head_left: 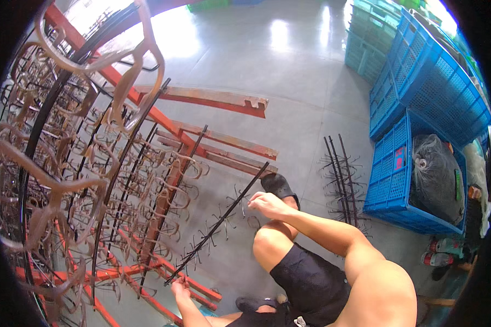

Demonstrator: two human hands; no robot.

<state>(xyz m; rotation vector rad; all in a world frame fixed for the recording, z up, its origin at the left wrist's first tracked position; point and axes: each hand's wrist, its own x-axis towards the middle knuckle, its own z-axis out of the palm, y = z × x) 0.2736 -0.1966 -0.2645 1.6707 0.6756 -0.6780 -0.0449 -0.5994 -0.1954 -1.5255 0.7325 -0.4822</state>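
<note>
A black rod with short wire hooks (218,223) slants across in front of me, from the lower left up toward the middle. My left hand (181,286) is closed around its lower end. Beside the rod's upper part my right hand (267,206) is pinched. A thin piece shows at its fingertips, and a small brownish loop (253,222) hangs just below; whether the hand holds that loop I cannot tell. To the left, many brown curved frames (133,60), shaped like eyeglass fronts, hang on upright black rods.
An orange-red metal rack (202,98) carries the hanging frames, its notched arms jutting to the right. Several bare hooked rods (341,174) lie on the grey floor (289,71). Blue plastic crates (390,169) stand at the right, one holding a dark plastic-wrapped bundle (436,174). Bottles (441,256) lie below.
</note>
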